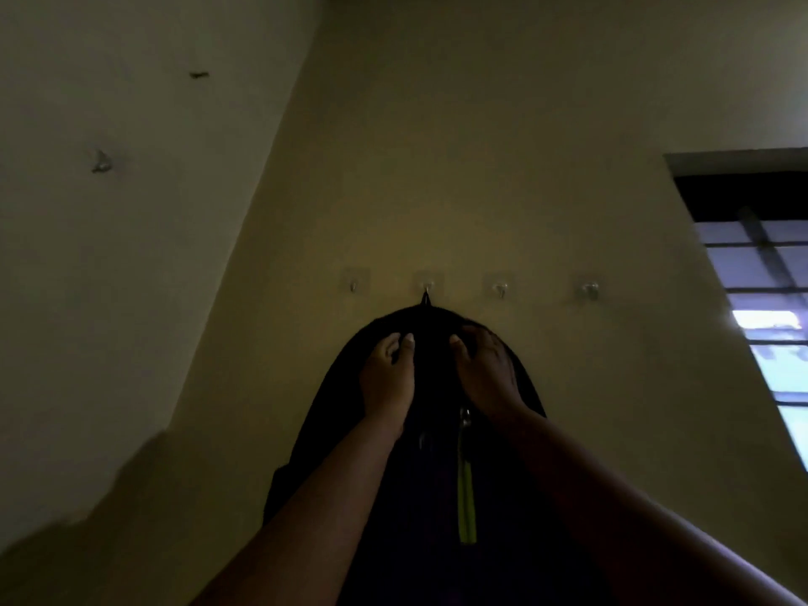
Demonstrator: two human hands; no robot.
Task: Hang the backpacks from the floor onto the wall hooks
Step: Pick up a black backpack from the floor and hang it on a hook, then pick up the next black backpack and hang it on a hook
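- Black backpack hangs against the wall, its top loop over the second hook from the left; this one seems hung.
- Left hand and right hand grip its top, fingers curled.
- Other hooks are bare; remaining backpacks are not in view.

Two plain, dimly lit walls meet at a corner seam that slants from upper right to lower left. The left wall bears a small dark mark high up and, lower and further left, a pale chipped spot. A dark shadow covers its lower part. The back wall is yellowish. At the right edge a window is set in a recess, dark along its top, with dark horizontal bars crossing bluish-white daylight
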